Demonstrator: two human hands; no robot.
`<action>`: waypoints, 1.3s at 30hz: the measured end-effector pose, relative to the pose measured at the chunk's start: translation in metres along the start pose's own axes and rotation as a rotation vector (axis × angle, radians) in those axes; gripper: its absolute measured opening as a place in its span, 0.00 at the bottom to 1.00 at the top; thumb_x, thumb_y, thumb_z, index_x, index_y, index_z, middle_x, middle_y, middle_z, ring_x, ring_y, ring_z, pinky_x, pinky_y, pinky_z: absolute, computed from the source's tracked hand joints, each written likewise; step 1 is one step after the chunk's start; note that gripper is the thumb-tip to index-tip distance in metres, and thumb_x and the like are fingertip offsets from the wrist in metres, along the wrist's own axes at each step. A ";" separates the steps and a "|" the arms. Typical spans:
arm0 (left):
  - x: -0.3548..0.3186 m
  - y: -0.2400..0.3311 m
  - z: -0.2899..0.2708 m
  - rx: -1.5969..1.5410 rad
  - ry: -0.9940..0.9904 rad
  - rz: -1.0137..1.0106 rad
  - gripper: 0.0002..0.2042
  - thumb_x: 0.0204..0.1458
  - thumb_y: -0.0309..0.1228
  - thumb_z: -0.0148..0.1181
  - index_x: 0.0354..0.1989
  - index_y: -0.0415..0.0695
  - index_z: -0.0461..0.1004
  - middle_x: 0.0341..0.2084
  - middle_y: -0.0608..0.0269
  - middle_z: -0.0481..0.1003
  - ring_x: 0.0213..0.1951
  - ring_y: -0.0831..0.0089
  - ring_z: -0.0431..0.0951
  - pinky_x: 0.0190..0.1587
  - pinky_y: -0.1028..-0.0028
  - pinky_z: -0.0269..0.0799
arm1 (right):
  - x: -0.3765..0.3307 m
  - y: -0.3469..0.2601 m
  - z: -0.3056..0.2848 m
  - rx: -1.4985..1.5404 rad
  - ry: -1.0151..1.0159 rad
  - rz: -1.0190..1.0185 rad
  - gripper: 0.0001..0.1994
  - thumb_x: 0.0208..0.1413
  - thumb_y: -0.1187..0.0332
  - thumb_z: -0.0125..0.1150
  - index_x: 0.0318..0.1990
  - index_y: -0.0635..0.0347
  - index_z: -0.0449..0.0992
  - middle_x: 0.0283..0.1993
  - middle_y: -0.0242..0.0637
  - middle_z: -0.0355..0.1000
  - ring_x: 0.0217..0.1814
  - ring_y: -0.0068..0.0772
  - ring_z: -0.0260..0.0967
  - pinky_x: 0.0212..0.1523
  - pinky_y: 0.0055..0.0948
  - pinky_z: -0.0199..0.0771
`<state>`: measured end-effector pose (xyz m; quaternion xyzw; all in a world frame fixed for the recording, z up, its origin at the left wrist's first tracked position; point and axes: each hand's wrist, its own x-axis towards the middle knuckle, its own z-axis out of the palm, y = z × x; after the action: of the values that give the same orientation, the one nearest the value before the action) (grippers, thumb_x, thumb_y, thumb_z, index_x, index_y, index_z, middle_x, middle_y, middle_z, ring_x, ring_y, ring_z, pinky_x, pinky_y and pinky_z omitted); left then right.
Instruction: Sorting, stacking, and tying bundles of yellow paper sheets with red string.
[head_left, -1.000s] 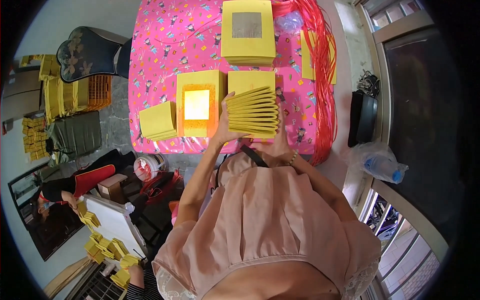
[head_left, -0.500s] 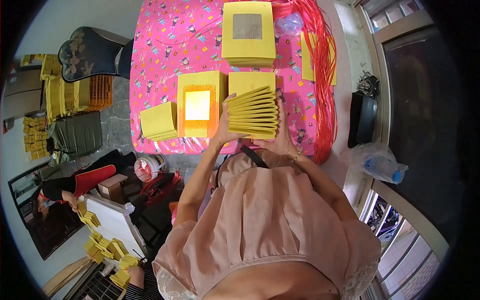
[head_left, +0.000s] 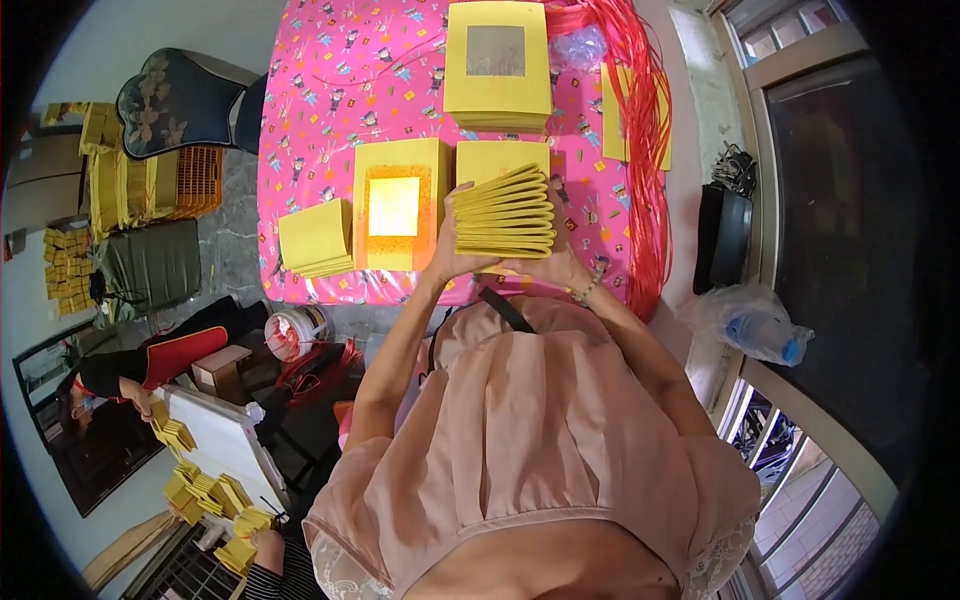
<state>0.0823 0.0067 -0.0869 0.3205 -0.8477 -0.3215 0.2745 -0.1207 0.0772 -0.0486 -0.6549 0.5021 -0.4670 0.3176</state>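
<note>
A bundle of folded yellow paper [head_left: 503, 213], its looped folds turned upward in a fan, is held between my two hands. My left hand [head_left: 450, 245] grips its left side, fingers curled round it. Along the right side and near edge presses my right hand [head_left: 562, 258]; some of its fingers are hidden behind the paper. Just beyond the bundle lies a yellow paper stack [head_left: 500, 153]. To the left sits another stack with an orange patch and shiny gold square [head_left: 395, 207], and beside that a smaller folded stack [head_left: 315, 240].
A tall yellow paper stack with a silver square [head_left: 495, 50] stands farther back on the pink patterned tablecloth [head_left: 360, 90]. Red plastic strings [head_left: 645, 160] hang down the right side. A white bucket [head_left: 296, 333] stands off the near left corner. Other people handle yellow paper at lower left.
The bundle's folds sit closer together, and its lower edge has risen slightly. My right hand has shifted, its fingers now closer in along the near edge.
</note>
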 end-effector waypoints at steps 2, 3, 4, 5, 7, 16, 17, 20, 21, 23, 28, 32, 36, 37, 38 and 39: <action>0.001 0.002 -0.002 0.042 0.002 0.035 0.54 0.27 0.48 0.78 0.64 0.38 0.53 0.58 0.48 0.57 0.61 0.53 0.59 0.64 0.61 0.56 | -0.002 0.001 -0.004 0.034 -0.008 0.024 0.67 0.30 0.55 0.81 0.70 0.66 0.31 0.71 0.52 0.43 0.72 0.48 0.45 0.70 0.42 0.51; 0.001 0.005 -0.001 -0.011 0.023 0.003 0.55 0.26 0.46 0.78 0.64 0.37 0.52 0.58 0.49 0.58 0.60 0.54 0.60 0.64 0.62 0.57 | -0.001 0.001 -0.008 -0.052 0.030 -0.010 0.65 0.32 0.53 0.80 0.70 0.66 0.34 0.70 0.52 0.45 0.72 0.50 0.45 0.69 0.42 0.52; 0.001 0.007 -0.001 -0.065 0.043 -0.028 0.56 0.26 0.45 0.78 0.64 0.37 0.51 0.58 0.49 0.58 0.59 0.55 0.61 0.63 0.63 0.58 | -0.002 0.000 -0.012 -0.138 0.070 -0.044 0.63 0.33 0.52 0.79 0.70 0.66 0.36 0.69 0.52 0.46 0.71 0.52 0.46 0.68 0.43 0.53; 0.002 0.008 -0.002 -0.064 0.045 -0.027 0.56 0.26 0.45 0.78 0.64 0.37 0.51 0.58 0.49 0.58 0.59 0.55 0.61 0.63 0.63 0.58 | -0.006 -0.004 -0.018 -0.139 0.070 -0.047 0.63 0.33 0.52 0.79 0.70 0.66 0.36 0.69 0.52 0.46 0.71 0.52 0.46 0.68 0.43 0.53; 0.000 0.009 -0.002 -0.129 0.040 -0.064 0.56 0.25 0.43 0.78 0.64 0.37 0.49 0.58 0.50 0.58 0.59 0.57 0.62 0.62 0.63 0.59 | -0.023 -0.016 -0.027 -0.253 0.136 -0.029 0.54 0.37 0.54 0.75 0.68 0.65 0.46 0.67 0.50 0.49 0.71 0.50 0.46 0.69 0.43 0.49; -0.004 -0.004 0.004 -0.133 -0.003 -0.014 0.58 0.25 0.42 0.79 0.65 0.38 0.46 0.58 0.50 0.59 0.59 0.59 0.63 0.62 0.63 0.60 | -0.014 -0.050 -0.043 -0.591 0.018 -0.235 0.42 0.45 0.51 0.70 0.64 0.62 0.57 0.65 0.48 0.52 0.71 0.53 0.47 0.67 0.50 0.50; -0.004 -0.004 0.005 -0.133 -0.003 -0.012 0.58 0.25 0.42 0.79 0.65 0.38 0.46 0.58 0.50 0.59 0.59 0.59 0.63 0.62 0.63 0.60 | -0.016 -0.044 -0.040 -0.554 0.047 -0.257 0.41 0.45 0.50 0.69 0.63 0.61 0.59 0.64 0.47 0.53 0.70 0.54 0.48 0.66 0.50 0.51; -0.003 0.001 0.003 -0.072 0.015 -0.020 0.59 0.25 0.42 0.79 0.66 0.38 0.45 0.57 0.50 0.61 0.59 0.58 0.64 0.62 0.63 0.60 | -0.022 -0.039 -0.040 -0.436 0.098 -0.198 0.41 0.45 0.50 0.69 0.63 0.61 0.59 0.64 0.47 0.53 0.69 0.54 0.49 0.66 0.49 0.51; -0.003 0.003 0.002 -0.093 0.013 -0.023 0.58 0.25 0.42 0.79 0.65 0.37 0.45 0.56 0.49 0.62 0.58 0.58 0.65 0.62 0.63 0.60 | -0.021 -0.041 -0.039 -0.448 0.114 -0.179 0.41 0.45 0.51 0.70 0.63 0.62 0.59 0.64 0.47 0.53 0.68 0.54 0.49 0.66 0.49 0.51; -0.002 0.005 0.002 -0.114 0.012 -0.027 0.58 0.26 0.42 0.79 0.65 0.37 0.45 0.55 0.49 0.63 0.58 0.58 0.66 0.62 0.63 0.61 | -0.021 -0.040 -0.039 -0.446 0.096 -0.172 0.40 0.45 0.52 0.70 0.63 0.62 0.59 0.64 0.47 0.53 0.68 0.54 0.49 0.67 0.49 0.51; 0.000 0.013 -0.003 -0.139 0.034 -0.036 0.57 0.26 0.41 0.79 0.65 0.38 0.46 0.55 0.50 0.64 0.57 0.59 0.66 0.61 0.63 0.62 | -0.025 -0.041 -0.038 -0.403 0.195 -0.222 0.41 0.45 0.53 0.70 0.64 0.62 0.57 0.64 0.48 0.52 0.68 0.54 0.49 0.67 0.49 0.50; 0.002 0.021 -0.006 -0.130 0.032 -0.060 0.57 0.26 0.41 0.79 0.65 0.38 0.46 0.55 0.50 0.63 0.58 0.59 0.66 0.61 0.63 0.62 | -0.024 -0.048 -0.040 -0.440 0.090 -0.182 0.39 0.47 0.54 0.68 0.63 0.63 0.58 0.64 0.50 0.52 0.68 0.52 0.50 0.67 0.47 0.52; 0.003 0.024 -0.009 -0.167 0.067 -0.090 0.57 0.26 0.41 0.79 0.65 0.37 0.46 0.56 0.51 0.61 0.58 0.59 0.65 0.62 0.64 0.61 | -0.037 -0.042 -0.032 -0.102 0.326 0.026 0.31 0.53 0.59 0.64 0.60 0.66 0.61 0.60 0.50 0.58 0.64 0.50 0.55 0.62 0.43 0.57; 0.003 0.024 -0.009 -0.213 0.071 -0.101 0.57 0.26 0.42 0.79 0.65 0.37 0.45 0.57 0.51 0.61 0.59 0.59 0.64 0.62 0.64 0.60 | -0.039 -0.041 -0.032 -0.118 0.343 0.063 0.19 0.58 0.67 0.57 0.54 0.66 0.67 0.52 0.48 0.65 0.56 0.46 0.62 0.56 0.38 0.64; 0.003 0.025 -0.009 -0.214 0.072 -0.102 0.57 0.26 0.42 0.79 0.65 0.37 0.45 0.57 0.51 0.61 0.59 0.59 0.64 0.62 0.64 0.60 | -0.038 -0.040 -0.032 -0.119 0.341 0.064 0.19 0.58 0.67 0.57 0.54 0.66 0.67 0.52 0.48 0.65 0.56 0.46 0.62 0.56 0.38 0.64; 0.003 0.028 -0.010 -0.242 0.084 -0.112 0.58 0.26 0.42 0.79 0.65 0.37 0.45 0.57 0.51 0.61 0.59 0.59 0.64 0.62 0.64 0.60 | -0.037 -0.040 -0.032 -0.097 0.300 0.106 0.14 0.59 0.70 0.55 0.51 0.66 0.68 0.49 0.47 0.66 0.52 0.44 0.65 0.52 0.36 0.66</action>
<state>0.0772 0.0171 -0.0598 0.3451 -0.7711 -0.4226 0.3282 -0.1388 0.1257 -0.0126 -0.5651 0.5997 -0.5173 0.2313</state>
